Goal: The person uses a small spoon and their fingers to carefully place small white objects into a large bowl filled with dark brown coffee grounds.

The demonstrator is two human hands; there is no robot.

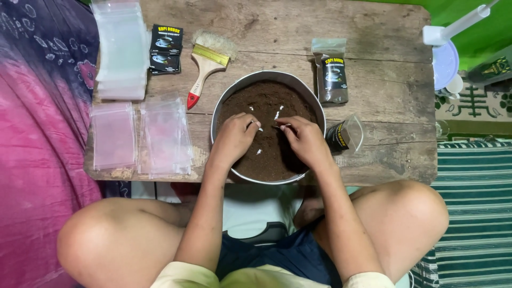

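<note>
A round metal bowl [215, 115] full of dark brown powder [266, 101] sits on a low wooden table [384, 64]. My left hand [234, 136] and my right hand [305, 140] both rest in the powder, fingers curled and pinching at small white bits [278, 113] scattered on its surface. What each fingertip grips is too small to make out. An open clear pouch with a black label [344, 134] lies just right of the bowl, beside my right hand.
A filled, sealed pouch [330, 72] lies behind the bowl at right. A paintbrush with a red-tipped handle [205, 66], black labels [166, 47] and stacks of clear plastic bags [121, 48] [162, 136] lie at left. A white appliance [445, 58] stands right of the table.
</note>
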